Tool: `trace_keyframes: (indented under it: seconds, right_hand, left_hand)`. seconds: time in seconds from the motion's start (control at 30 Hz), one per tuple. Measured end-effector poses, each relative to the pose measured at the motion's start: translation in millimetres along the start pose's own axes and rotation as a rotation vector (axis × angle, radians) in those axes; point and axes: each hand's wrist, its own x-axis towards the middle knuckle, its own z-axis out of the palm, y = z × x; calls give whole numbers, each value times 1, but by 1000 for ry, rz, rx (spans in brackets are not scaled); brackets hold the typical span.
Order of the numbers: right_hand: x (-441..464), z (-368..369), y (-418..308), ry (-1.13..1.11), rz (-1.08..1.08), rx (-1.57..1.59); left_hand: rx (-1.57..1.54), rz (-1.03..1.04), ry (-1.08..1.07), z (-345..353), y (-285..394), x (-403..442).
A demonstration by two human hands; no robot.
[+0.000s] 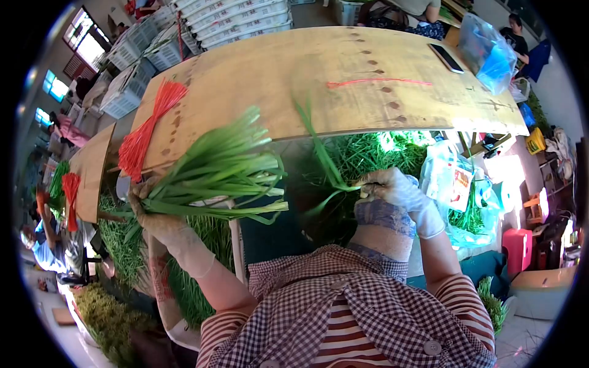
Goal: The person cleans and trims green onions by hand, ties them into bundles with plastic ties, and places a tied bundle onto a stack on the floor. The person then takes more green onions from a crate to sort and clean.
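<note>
My left hand (150, 211), in a pale glove, is closed around a bunch of garlic chives (224, 165) at the near left corner of the wooden table (270, 80). The cut leaf ends fan out to the right, over the table's front edge. In front of me my gloved right hand (392, 190) pinches a few chive stalks (328, 159) at one end, with their leaves pointing up and left, slightly blurred. Below and beyond the right hand lies a heap of loose greens (380, 156).
Red ties (153, 126) lie bundled on the table's left, with one loose red tie (380, 81) farther back. A phone (446, 58) and a blue plastic bag (488, 52) sit at the far right. White crates (236, 21) stand behind. Other people work at left and back.
</note>
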Motion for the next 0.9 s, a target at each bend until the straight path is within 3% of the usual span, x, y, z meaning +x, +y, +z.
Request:
trace_keyframes:
  seconds: [0.03,0.07,0.1,0.13,0.2,0.23,0.27,0.33,0.37,0.4,0.47,0.53,0.57,0.6,0.67,0.73,0.8,0.9]
  right_hand:
    - [2,6,3,129,31,-478]
    - [6,5,-11,-82,575,-972]
    - [5,8,5,106,358,-816]
    - [5,9,21,290,139,-657]
    - [22,26,-11,281,-93,347]
    - [24,35,-39,286,-105,447]
    - [26,42,-63,289,-118,542]
    - [36,52,-84,258,39,382]
    - [51,59,-88,166,7,421]
    - [41,62,-91,130,-87,587]
    - [53,70,-57,214,-107,428]
    - [44,75,-40,333,-109,554]
    - [37,65,-50,439,-73,283]
    - [22,48,-64,385,31,305]
    - [16,29,-36,599,132,419]
    - [9,10,11,913,58,495]
    - [4,1,48,951,85,603]
    - [-2,15,52,730,-63,1024]
  left_hand:
    - [51,42,68,4,-6,0]
    - [100,78,134,6,-9,-1]
    - [-127,-101,69,1,-8,-2]
    - [-115,-95,87,-2,-14,0]
    - [-79,-99,140,-4,-29,-2]
    - [-442,-267,13,0,-40,-2]
    - [-307,-259,0,6,-51,-5]
    - [-40,-235,-25,18,-73,-13]
    - [-177,-327,-84,21,-83,-13]
    - [-162,-290,-70,17,-85,-9]
    - [-133,-207,-43,13,-89,-4]
    - [-195,-265,-78,16,-90,-8]
    - [-211,-253,-75,16,-89,-7]
    - [-227,-243,-69,16,-87,-7]
    - [-191,-169,-81,28,-78,-10]
    - [-188,-122,-89,30,-72,-10]
    - [-214,-109,-87,25,-62,-5]
    - [-196,-45,-74,13,-49,4]
